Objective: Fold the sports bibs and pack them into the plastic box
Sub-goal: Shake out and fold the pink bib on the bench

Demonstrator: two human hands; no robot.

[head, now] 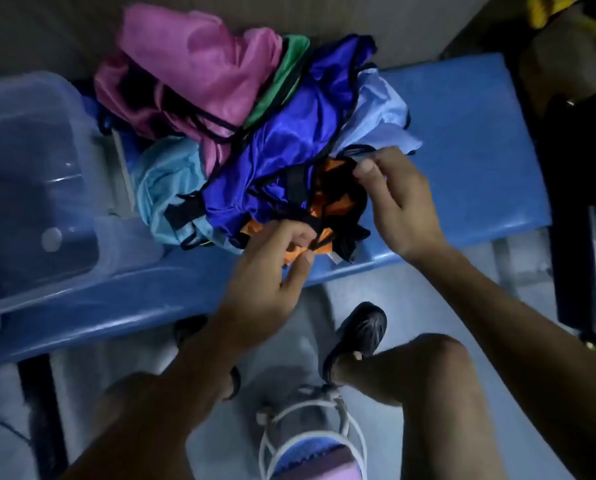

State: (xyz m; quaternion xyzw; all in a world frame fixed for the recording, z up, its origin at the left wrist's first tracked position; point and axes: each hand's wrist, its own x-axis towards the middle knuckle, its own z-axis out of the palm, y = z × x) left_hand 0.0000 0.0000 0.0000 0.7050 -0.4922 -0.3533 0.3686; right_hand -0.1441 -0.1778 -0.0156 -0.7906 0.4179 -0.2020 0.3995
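A heap of crumpled sports bibs lies on a blue bench (462, 140): pink (192, 64), green (289, 77), royal blue (289, 147), light blue (164, 181) and pale blue (379, 119). An orange bib with black trim (331, 199) sits at the heap's near edge. My left hand (272, 271) pinches the orange bib's lower edge. My right hand (400, 199) pinches its black trim at the upper right. A clear plastic box (29, 161) stands on the bench to the left of the heap, with no bibs visible inside.
My knees and a dark shoe (358, 334) are below the bench over a grey floor. A white wire frame (310, 424) sits on the floor between my legs. Dark equipment (584, 168) stands at the right, with something yellow (546, 8) at the top right.
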